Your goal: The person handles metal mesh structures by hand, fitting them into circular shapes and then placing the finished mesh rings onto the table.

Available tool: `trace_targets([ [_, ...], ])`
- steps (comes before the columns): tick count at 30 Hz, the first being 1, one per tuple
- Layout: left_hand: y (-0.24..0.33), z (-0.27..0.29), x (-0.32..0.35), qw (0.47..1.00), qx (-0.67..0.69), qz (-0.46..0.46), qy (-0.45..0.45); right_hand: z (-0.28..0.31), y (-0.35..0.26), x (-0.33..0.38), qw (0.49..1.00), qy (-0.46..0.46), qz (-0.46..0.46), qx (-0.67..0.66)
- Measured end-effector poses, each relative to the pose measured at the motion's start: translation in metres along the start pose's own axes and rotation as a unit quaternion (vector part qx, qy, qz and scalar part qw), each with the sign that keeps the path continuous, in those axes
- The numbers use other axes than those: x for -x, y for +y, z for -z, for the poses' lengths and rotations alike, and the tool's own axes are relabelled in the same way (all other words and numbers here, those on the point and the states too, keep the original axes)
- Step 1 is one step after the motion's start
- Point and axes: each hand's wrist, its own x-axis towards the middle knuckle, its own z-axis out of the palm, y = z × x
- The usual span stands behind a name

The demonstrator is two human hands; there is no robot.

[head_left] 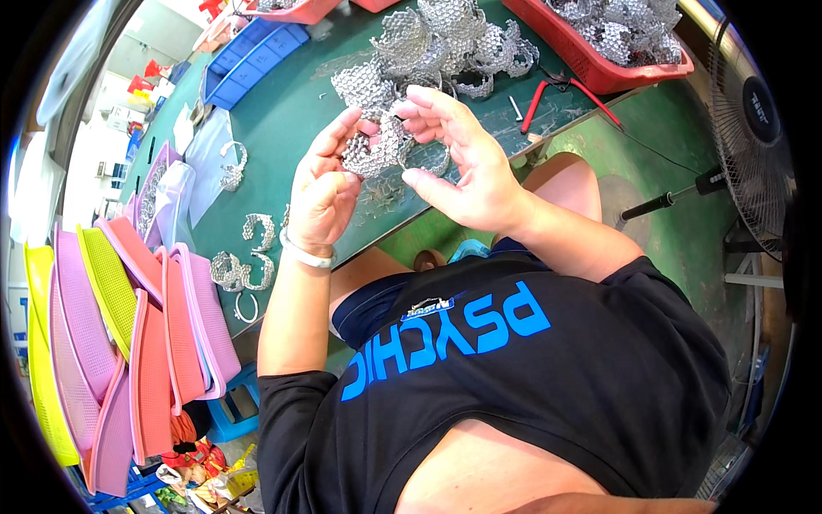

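My left hand [324,190] and my right hand [458,158] are raised over the front edge of a green table [287,120], and together they hold a silver lattice-like metal piece [377,152]. The left hand's fingers pinch its left side. My right hand's thumb and fingertips touch its top and right side, where a round ring part [425,157] hangs. A white band circles my left wrist. Just behind my hands lies a heap of the same silver lattice pieces [437,43].
A red basket [599,68] at the back right holds more silver pieces. Red-handled pliers [556,90] lie near it. Several curved silver pieces [244,265] lie at the table's left. Pink, yellow and orange trays [128,343] stand stacked at left. A fan [753,128] stands at right.
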Motion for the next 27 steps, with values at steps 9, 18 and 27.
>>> trace_targets([
  [9, 0.000, -0.006, 0.001, 0.999, -0.043, -0.030, 0.015, 0.001, 0.005, 0.001, 1.000, 0.006, -0.006, 0.002],
  [18, -0.003, -0.009, -0.003, 0.994, -0.101, -0.036, 0.019, 0.008, 0.010, 0.002, 1.000, 0.017, -0.021, 0.000],
  [27, -0.030, -0.019, -0.021, 0.935, -0.342, -0.095, -0.019, 0.034, 0.012, 0.008, 0.991, 0.024, 0.012, 0.130],
])
